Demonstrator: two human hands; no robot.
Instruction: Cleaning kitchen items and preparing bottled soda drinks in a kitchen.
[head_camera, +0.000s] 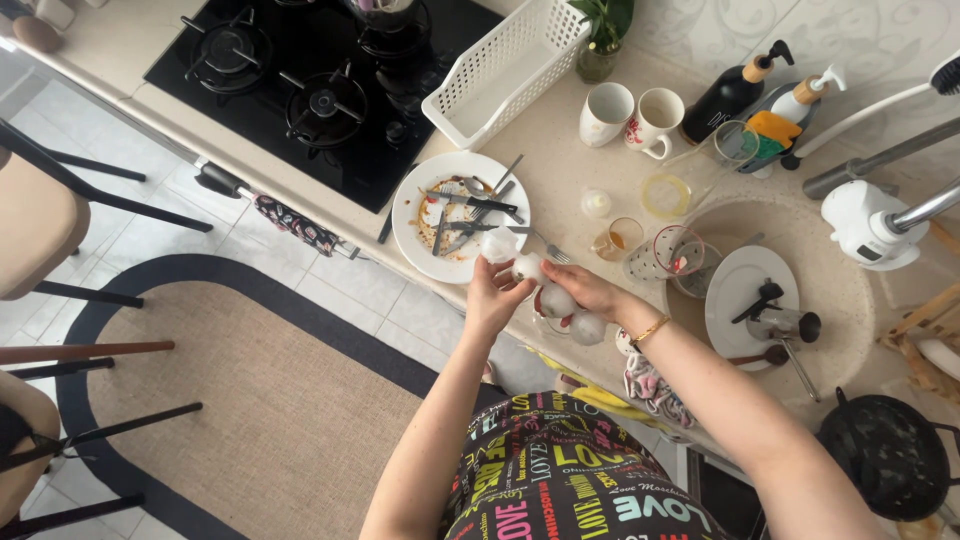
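My two hands meet over the counter's front edge, just below a dirty white plate (412, 215). My left hand (490, 298) grips small clear glasses (503, 246) by its fingertips. My right hand (588, 288), with a gold bracelet on the wrist, holds more of the same small clear glasses (556, 301), which hang in a row down to the lowest one (589, 328). The plate carries food scraps and several knives, forks and spoons (472, 212).
A black gas hob (310, 95) and white plastic basket (500, 70) lie behind the plate. Two mugs (630, 118), glasses (625, 238) and soap bottles (735, 95) stand by the round sink (845, 290), which holds a plate (735, 290) and small pot (785, 323). Rug (270, 400) and chairs at left.
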